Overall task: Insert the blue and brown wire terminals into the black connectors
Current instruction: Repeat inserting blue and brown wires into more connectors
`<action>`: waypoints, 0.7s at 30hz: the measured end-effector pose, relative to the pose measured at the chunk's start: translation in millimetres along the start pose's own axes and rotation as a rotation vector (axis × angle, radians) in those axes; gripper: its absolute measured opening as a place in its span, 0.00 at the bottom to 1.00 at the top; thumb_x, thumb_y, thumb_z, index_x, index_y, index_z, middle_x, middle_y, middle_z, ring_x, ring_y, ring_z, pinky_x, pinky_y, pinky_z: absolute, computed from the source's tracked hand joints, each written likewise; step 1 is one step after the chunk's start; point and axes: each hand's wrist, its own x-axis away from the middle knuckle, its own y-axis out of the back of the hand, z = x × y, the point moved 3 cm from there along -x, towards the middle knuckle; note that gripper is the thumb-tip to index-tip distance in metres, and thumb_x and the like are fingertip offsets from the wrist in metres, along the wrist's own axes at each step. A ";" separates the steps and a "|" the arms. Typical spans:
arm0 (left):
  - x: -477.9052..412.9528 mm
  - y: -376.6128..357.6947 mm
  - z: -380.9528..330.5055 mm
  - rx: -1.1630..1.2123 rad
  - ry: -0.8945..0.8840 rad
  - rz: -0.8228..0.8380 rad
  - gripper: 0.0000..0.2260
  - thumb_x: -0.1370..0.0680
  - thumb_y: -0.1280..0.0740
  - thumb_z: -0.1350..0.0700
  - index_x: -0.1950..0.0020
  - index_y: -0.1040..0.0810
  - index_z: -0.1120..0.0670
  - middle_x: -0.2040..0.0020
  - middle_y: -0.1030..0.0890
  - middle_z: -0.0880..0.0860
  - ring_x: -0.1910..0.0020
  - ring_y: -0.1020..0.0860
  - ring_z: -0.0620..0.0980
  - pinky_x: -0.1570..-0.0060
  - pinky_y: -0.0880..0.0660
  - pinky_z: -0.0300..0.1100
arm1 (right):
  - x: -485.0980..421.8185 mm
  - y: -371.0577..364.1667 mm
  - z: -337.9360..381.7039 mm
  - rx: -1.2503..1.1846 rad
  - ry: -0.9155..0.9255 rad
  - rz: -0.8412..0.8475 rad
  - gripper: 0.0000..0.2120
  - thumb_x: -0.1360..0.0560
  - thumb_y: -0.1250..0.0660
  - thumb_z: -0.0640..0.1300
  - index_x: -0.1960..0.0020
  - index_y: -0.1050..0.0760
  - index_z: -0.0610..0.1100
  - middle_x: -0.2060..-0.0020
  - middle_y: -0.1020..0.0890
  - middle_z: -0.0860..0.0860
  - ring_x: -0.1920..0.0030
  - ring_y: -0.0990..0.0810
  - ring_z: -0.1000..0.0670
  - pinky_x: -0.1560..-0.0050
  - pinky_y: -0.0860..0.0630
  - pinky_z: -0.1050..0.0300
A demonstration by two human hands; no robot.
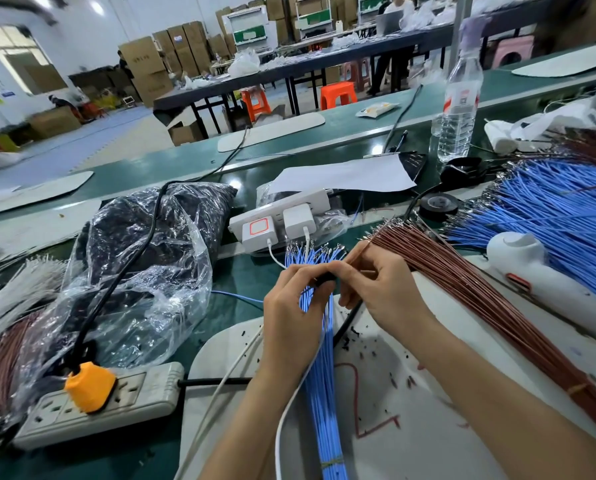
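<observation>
- The left hand had its fingers curled round a small black connector, pinching it just above the blue wire bundle.
- The right hand met it from the other side — thumb and forefinger pinched a single brown wire close to the connector. Whether its terminal sat inside the housing could not be told.
- The blue wire bundle ran under the left hand and along a white mat on the green counter.
- A fanned brown wire bundle lay just right of the right hand, with a larger blue heap beyond it.
- Farther out — a white power strip, a clear plastic bag, a grey power strip carrying an orange plug, and a water bottle.
</observation>
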 end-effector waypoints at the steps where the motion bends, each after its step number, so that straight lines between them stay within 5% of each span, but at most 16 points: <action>1: 0.0 -0.4 -0.4 0.002 -0.001 -0.002 0.11 0.27 0.29 0.68 0.48 0.18 0.56 0.54 0.20 0.50 0.55 0.23 0.37 0.52 0.30 0.27 | 0.1 0.9 1.8 -0.054 -0.019 -0.011 0.15 0.27 0.32 0.52 0.61 0.25 0.39 0.73 0.22 0.44 0.74 0.23 0.46 0.72 0.23 0.54; 4: 0.0 -1.8 -0.6 0.016 0.009 0.010 0.10 0.27 0.29 0.67 0.49 0.18 0.55 0.54 0.20 0.49 0.55 0.23 0.39 0.51 0.29 0.30 | -1.8 7.5 3.8 -0.206 -0.076 -0.064 0.17 0.23 0.38 0.50 0.56 0.23 0.36 0.73 0.24 0.45 0.74 0.24 0.48 0.74 0.26 0.58; 12: 0.9 -3.7 -1.3 0.089 0.000 0.016 0.09 0.28 0.28 0.65 0.50 0.20 0.56 0.55 0.19 0.51 0.57 0.22 0.41 0.53 0.29 0.30 | 4.1 -9.7 1.3 -0.032 -0.021 0.112 0.12 0.20 0.40 0.41 0.43 0.20 0.38 0.78 0.24 0.62 0.76 0.26 0.63 0.74 0.33 0.74; 15: -1.2 0.7 5.7 0.239 0.133 -0.036 0.12 0.28 0.28 0.65 0.53 0.24 0.49 0.56 0.20 0.52 0.57 0.21 0.46 0.53 0.26 0.35 | 1.0 -3.7 1.0 -0.070 -0.054 0.097 0.09 0.21 0.38 0.42 0.48 0.19 0.44 0.75 0.25 0.55 0.76 0.30 0.60 0.75 0.35 0.70; 21: -4.5 3.9 15.6 0.558 0.336 -0.118 0.06 0.27 0.30 0.65 0.54 0.25 0.57 0.62 0.21 0.47 0.63 0.23 0.39 0.59 0.26 0.31 | 3.7 -6.5 0.1 0.141 -0.024 0.184 0.06 0.26 0.29 0.41 0.60 0.21 0.50 0.71 0.20 0.54 0.75 0.29 0.59 0.71 0.32 0.66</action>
